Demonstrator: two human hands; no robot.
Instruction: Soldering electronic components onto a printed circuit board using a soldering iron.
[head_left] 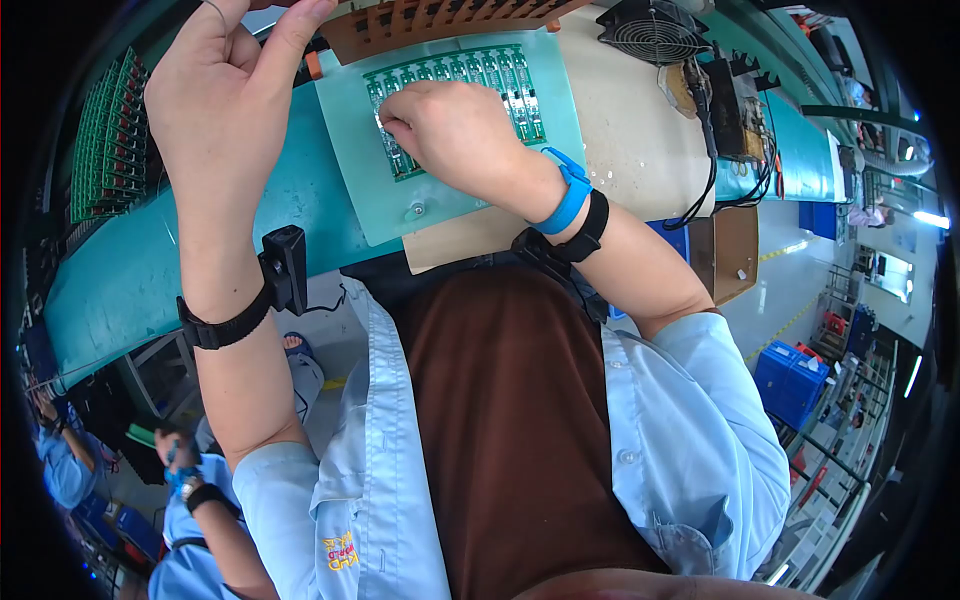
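My right hand point(455, 135) reaches over a panel of narrow green circuit boards point(515, 95). Its fingers are closed in a pinch at the panel's left side; whatever they hold is hidden. The panel lies on a pale green translucent plate point(370, 215). My left hand point(225, 95) is raised at the upper left, beside a brown slotted rack point(430, 30). The fingers there are curled, with the thumb stretched toward the rack. Its fingertips run to the picture's top edge, so I cannot make out anything between them.
Upright green circuit boards point(110, 135) stand in a row at the far left. A black fan point(655, 35) and a cabled device point(735, 110) sit at the right on the teal bench point(300, 190). A cardboard box point(735, 250) is below. Another person's arm point(215, 520) shows lower left.
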